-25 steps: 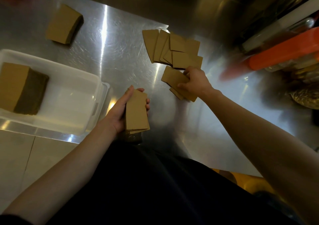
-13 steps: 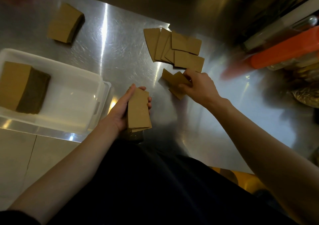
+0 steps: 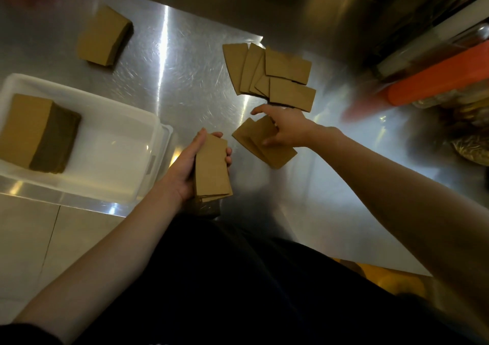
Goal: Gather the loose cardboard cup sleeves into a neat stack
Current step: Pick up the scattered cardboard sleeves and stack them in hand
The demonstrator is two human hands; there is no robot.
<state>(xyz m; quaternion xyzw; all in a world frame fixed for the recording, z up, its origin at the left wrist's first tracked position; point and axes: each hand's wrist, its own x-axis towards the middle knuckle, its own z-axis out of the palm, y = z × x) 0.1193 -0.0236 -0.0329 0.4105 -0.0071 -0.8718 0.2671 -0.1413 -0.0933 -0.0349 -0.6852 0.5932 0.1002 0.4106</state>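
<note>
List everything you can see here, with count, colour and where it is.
Steel counter: one, silver, under everything.
Loose sleeves: several, brown, fanned out at counter's far middle.
Sleeves in right hand: a few, brown, just above counter.
Sleeve stack in left hand: one, brown, near counter's front edge.
Far stack: one, brown, far left.
Plastic bin: one, white, left.
Stack in bin: one, brown.
Orange container: one, blurred, right.
Left hand: gripping stack.
Right hand: gripping sleeves.
</note>
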